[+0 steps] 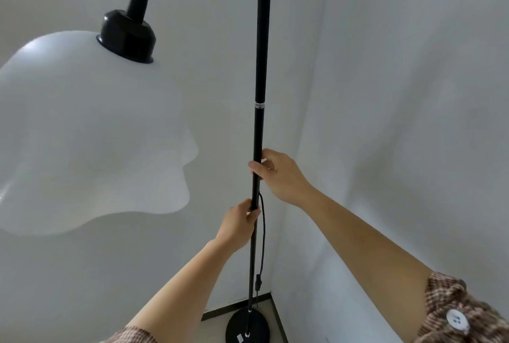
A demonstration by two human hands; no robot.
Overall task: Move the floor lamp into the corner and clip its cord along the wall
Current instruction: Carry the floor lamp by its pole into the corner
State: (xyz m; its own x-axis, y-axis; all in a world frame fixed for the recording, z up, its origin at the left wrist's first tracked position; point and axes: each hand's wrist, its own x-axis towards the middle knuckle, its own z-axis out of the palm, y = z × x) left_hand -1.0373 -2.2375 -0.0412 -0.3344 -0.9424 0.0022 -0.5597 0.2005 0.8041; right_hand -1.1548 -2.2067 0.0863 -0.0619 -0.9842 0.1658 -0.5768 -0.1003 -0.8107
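A black floor lamp stands in the room's corner. Its thin pole (pixel 259 127) rises from a round black base (pixel 248 327) on the floor and curves overhead to a large white wavy shade (pixel 82 136) at the left. My right hand (pixel 278 174) grips the pole at mid-height. My left hand (pixel 239 225) is wrapped around the pole just below it. The black cord (pixel 263 235) leaves the pole between my hands and hangs down beside it, with an inline switch (pixel 258 280) low down. The cord's far end is hidden.
Two pale grey walls meet in a corner (pixel 300 150) just right of the pole. A dark baseboard (pixel 237 307) runs along the floor on both walls. The shade fills much of the left side of the view.
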